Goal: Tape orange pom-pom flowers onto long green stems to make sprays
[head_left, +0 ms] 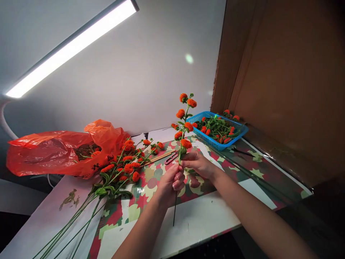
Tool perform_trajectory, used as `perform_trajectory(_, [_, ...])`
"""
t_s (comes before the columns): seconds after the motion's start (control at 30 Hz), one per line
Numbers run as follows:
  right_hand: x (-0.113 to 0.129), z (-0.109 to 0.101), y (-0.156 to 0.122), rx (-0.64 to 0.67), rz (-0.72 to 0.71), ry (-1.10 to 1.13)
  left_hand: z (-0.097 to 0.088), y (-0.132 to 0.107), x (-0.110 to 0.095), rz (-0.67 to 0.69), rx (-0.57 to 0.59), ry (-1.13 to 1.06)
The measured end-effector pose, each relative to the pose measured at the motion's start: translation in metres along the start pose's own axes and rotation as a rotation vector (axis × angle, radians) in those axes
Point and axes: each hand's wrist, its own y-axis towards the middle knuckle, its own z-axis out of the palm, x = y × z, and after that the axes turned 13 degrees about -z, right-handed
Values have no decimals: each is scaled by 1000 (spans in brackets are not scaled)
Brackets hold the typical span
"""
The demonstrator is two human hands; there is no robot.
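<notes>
Upright over the table stands an artificial flower stem with several fuzzy orange blooms and green leaves. My left hand is closed round its lower part, and a thin dark wire end sticks out below the fist. Just above, my right hand pinches the stem under the lowest bloom with thumb and fingers. Behind my hands lies a pink-handled tool, partly hidden, beside thin wooden sticks. To the left, a bunch of similar orange flower stems rests on the table.
An orange plastic bag lies open at the left. At the back right, a blue basket holds short orange-flowered sprigs. A cardboard panel rises on the right, and a lit lamp hangs above. Patterned covering and white sheets line the tabletop.
</notes>
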Motion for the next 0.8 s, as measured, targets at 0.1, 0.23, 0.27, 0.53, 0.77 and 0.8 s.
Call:
perform_trajectory(0.1, [0, 1, 1, -144, -22, -71, 1, 2, 7, 177, -248, 225])
perform_trajectory(0.23, [-1, 4, 4, -298, -25, -78, 8, -1, 17, 486, -499, 460])
perform_trajectory(0.27, [-3, 5, 4, -328, -19, -52, 10, -2, 18, 519, -520, 489])
perform_trajectory(0.53, [-20, 8, 4, -405, 48, 235, 13, -1, 13, 369, -295, 227])
perform_trajectory(0.77, [-19, 5, 1, -329, 91, 330, 10, -3, 7, 154, -71, -22])
perform_trajectory(0.8, [-19, 4, 0, -313, 92, 318, 9, -3, 6, 114, -30, -53])
